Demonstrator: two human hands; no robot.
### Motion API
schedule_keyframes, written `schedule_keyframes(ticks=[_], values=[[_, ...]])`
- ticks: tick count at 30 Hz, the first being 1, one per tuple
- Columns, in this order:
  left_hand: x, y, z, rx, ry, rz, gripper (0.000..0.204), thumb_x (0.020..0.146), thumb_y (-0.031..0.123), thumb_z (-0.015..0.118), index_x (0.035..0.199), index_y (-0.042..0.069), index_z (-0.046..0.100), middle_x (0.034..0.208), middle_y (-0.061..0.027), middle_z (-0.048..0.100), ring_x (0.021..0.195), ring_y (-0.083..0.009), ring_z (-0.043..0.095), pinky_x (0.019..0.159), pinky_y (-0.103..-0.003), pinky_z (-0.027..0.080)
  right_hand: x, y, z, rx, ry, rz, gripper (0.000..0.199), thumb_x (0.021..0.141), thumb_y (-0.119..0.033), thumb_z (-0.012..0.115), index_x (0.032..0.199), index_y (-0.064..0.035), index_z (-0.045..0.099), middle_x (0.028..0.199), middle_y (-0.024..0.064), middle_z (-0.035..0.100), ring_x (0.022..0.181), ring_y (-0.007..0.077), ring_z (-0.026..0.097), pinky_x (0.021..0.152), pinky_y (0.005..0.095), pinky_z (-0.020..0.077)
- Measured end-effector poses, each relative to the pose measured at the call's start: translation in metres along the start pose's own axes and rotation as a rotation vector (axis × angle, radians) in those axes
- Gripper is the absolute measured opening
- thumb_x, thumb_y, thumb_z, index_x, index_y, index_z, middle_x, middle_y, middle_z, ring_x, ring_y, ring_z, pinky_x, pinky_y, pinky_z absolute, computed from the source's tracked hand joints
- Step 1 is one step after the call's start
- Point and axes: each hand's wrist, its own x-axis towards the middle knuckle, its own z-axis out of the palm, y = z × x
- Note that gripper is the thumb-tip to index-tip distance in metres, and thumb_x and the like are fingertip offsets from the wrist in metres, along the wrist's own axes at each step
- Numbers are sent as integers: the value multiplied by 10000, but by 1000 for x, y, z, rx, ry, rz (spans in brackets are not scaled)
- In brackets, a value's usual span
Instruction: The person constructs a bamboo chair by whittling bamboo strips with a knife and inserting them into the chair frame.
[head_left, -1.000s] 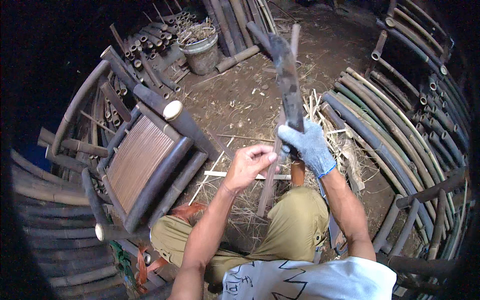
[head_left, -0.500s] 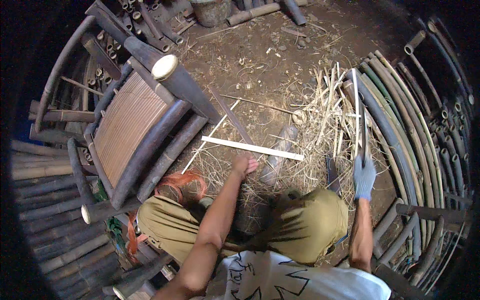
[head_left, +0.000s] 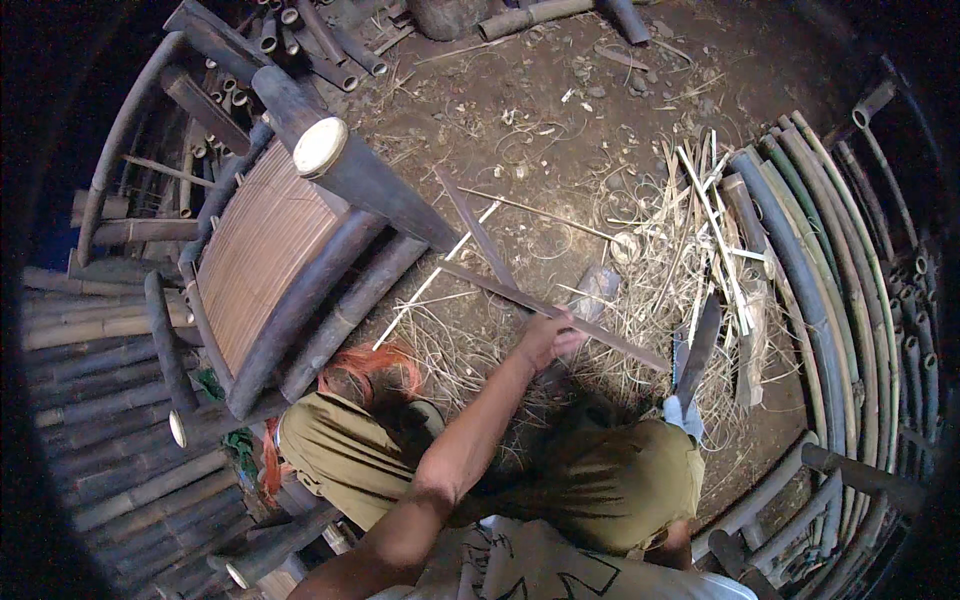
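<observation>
A bamboo chair (head_left: 270,250) with a slatted seat and thick dark poles lies well off to the left of both hands, one pale cut pole end (head_left: 320,147) facing up. Beyond the right hand, on its outer side, a curved stack of long bamboo poles (head_left: 830,300) runs along the ground. Between them, ahead of both hands, is bare dirt strewn with a heap of pale straw-like bamboo shavings (head_left: 690,250).

The left hand (head_left: 552,335), bare, is closed around a long dark bamboo strip (head_left: 500,288). The strip's long axis runs slantwise: one end reaches up and away to the left of that hand toward the chair, the other passes to its right and ends near the blade. The left hand grips it somewhat right of the middle, so it is plainly the nearer hand to the strip.

The right hand (head_left: 684,415), in a light glove, sits low beside the knee, wrapped around the handle of a dark broad blade (head_left: 698,350) pointing away from the person. The blade's edge lies just right of the strip's near end; whether they touch cannot be told.

A second thin dark strip (head_left: 478,230) and a pale sliver (head_left: 432,278) cross just beyond the left hand, close under the held strip
</observation>
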Motion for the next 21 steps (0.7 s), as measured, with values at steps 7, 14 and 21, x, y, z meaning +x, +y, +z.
schedule_keyframes(ticks=[7, 14, 21], values=[[-82, 10, 46, 118, -352, 97, 346, 1000, 264, 567, 1298, 103, 491, 1273, -140, 601, 1082, -301, 657, 882, -429, 561, 11, -21, -4, 433, 93, -61, 187, 925, -185, 671, 1028, -40, 613, 795, 4, 605, 611, 75, 538, 517, 254, 424], [-111, 77, 48, 149, -63, 636, 299, 1025, 212, 503, 1263, 31, 501, 1137, -115, 626, 928, -236, 690, 741, -369, 628, -21, -14, -16, 347, 216, -76, 223, 911, -197, 704, 1044, -66, 581, 813, -18, 572, 623, 76, 515, 530, 258, 426], [-165, 182, 73, 296, -53, 932, 295, 962, 162, 626, 1208, 30, 532, 980, -40, 627, 846, -127, 650, 703, -312, 629, -20, 45, -20, 173, 218, -88, 190, 943, -216, 656, 1003, -39, 618, 828, -27, 569, 680, 72, 511, 575, 270, 440]])
